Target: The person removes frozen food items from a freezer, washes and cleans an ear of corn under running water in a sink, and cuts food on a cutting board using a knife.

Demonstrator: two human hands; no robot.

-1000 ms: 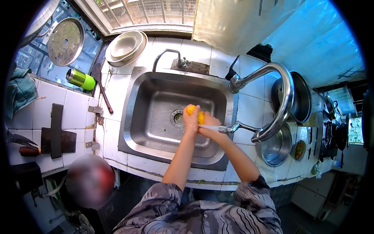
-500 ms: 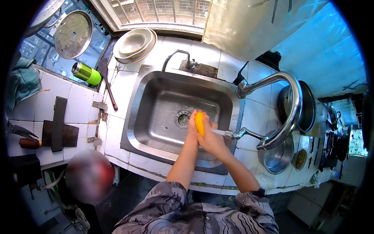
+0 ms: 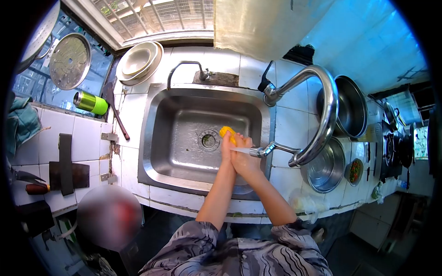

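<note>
Over the steel sink (image 3: 159,124), a yellow ear of corn (image 3: 226,132) is held between my two hands. My left hand (image 3: 226,149) is closed along its left side. From the right, my right hand (image 3: 246,158) wraps round it. The upper end of the corn sticks out past my fingers, tilted up and left; its lower part is hidden by the hands. Water from the spout of the curved chrome faucet (image 3: 330,110) runs onto my hands. The drain (image 3: 208,140) lies just left of them.
A smaller tap (image 3: 186,63) stands behind the sink. On the right are a metal pot (image 3: 327,168), a dark pan (image 3: 352,108) and a small bowl of chopped food (image 3: 355,171). Stacked bowls (image 3: 138,62), a green bottle (image 3: 91,102) and a cleaver (image 3: 69,172) are at the left.
The corn has tilted, and its tip now points further up and left out of my hands. Water now strikes the hands visibly. The whole view has shifted a little.
</note>
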